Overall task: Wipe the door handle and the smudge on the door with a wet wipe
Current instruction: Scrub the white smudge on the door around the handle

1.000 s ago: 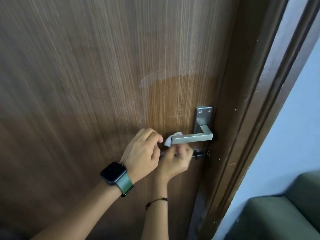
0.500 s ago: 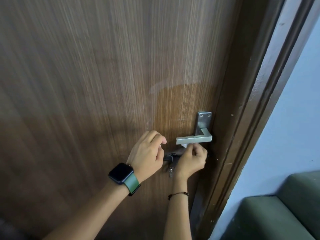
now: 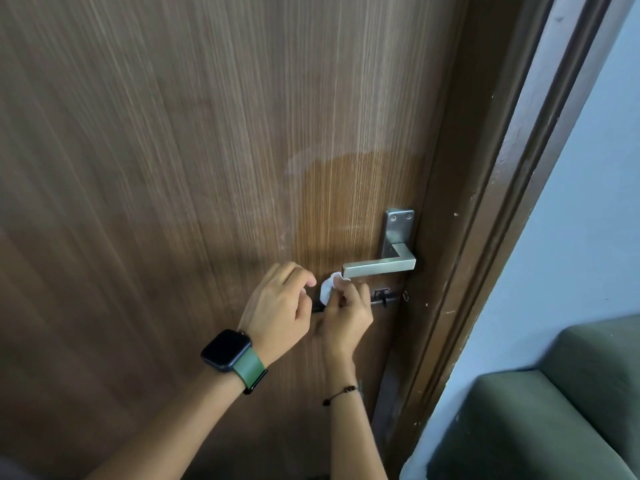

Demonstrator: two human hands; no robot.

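A brushed-metal lever handle (image 3: pixel 379 267) sticks out leftward from its plate on the brown wooden door (image 3: pixel 173 168). My right hand (image 3: pixel 346 311) pinches a small white wet wipe (image 3: pixel 327 289) just under the lever's free left end. My left hand (image 3: pixel 282 306), with a dark watch on a green strap at the wrist, hovers close to the left of the wipe with fingers loosely curled and nothing in them. A whitish smudge (image 3: pixel 301 164) runs across the door above the handle, along the edge of a darker, wet-looking patch.
A dark slide bolt (image 3: pixel 384 297) sits on the door below the lever, partly behind my right hand. The brown door frame (image 3: pixel 485 202) runs down the right, then a pale blue wall (image 3: pixel 588 202). A green cushioned seat (image 3: pixel 554 417) fills the lower right corner.
My right hand slid right beneath the lever toward its plate, then came back left to the free end, so the wipe shows again. My left hand stayed beside it.
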